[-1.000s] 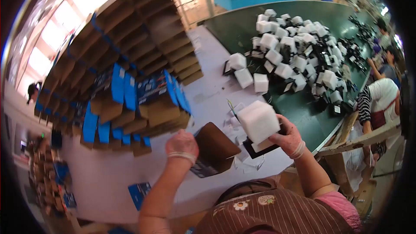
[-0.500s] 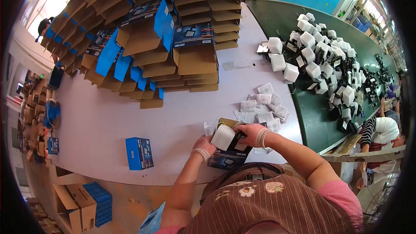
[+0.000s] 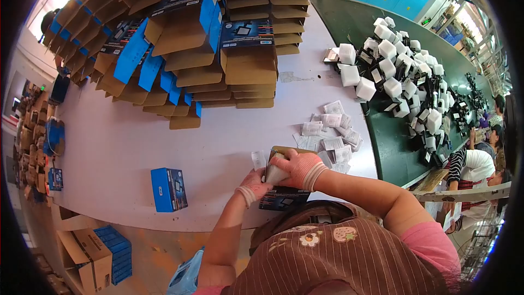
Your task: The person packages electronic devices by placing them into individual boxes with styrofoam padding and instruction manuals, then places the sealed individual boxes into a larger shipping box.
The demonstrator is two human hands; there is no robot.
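Note:
In front of my body a dark printed carton (image 3: 285,202) stands on the table, its brown inner flap (image 3: 284,150) raised at the far side. My right hand (image 3: 303,169) curls over a white foam block (image 3: 274,170) at the carton's mouth; its fingers are closed around the block's top. At the carton's left side, my left hand (image 3: 255,186) is closed against the edge, with its fingertips partly hidden. A white paper leaflet (image 3: 257,160) lies just beyond the left hand. To the left sits a closed blue carton (image 3: 169,190).
Folded paper leaflets (image 3: 330,131) lie in a loose pile on the right of the table. Open cartons (image 3: 248,68) are stacked at the back left. White foam blocks with black devices (image 3: 404,76) cover a green conveyor (image 3: 349,33) at right, where people (image 3: 480,161) sit.
My right hand has moved left from the carton's right edge onto the top of the foam block, covering most of it. My left hand stays at the carton's left side.

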